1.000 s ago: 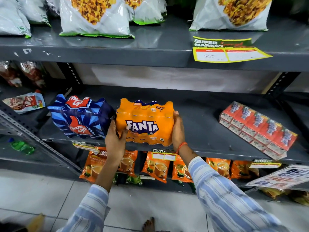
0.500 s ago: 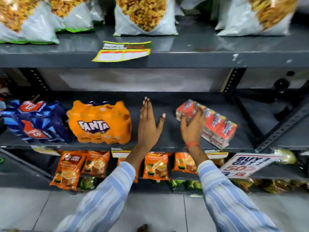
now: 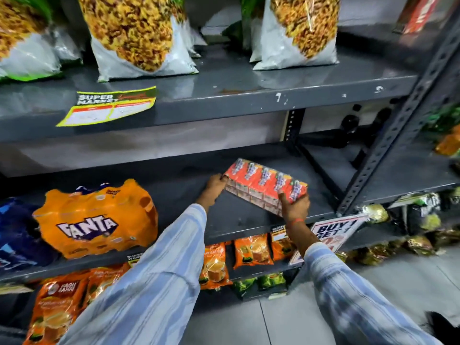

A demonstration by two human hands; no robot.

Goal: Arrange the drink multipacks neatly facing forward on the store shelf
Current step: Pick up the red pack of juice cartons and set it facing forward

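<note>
A red multipack of small drink cartons lies askew on the grey middle shelf, its long side running from far left to near right. My left hand grips its far left end. My right hand grips its near right end. To the left the orange Fanta multipack stands with its label to the front. A dark blue multipack sits beside the Fanta pack, cut off by the frame's left edge.
Bags of yellow snacks stand on the upper shelf, with a price tag on its edge. Orange tea packets hang below. A perforated grey upright rises at the right, and a "BUY 1 GET 1" sign hangs beside it.
Both hands left the Fanta pack and moved right. My left hand, open half a second ago, now grips the red carton pack's far end, and my right hand has moved to its near end.
</note>
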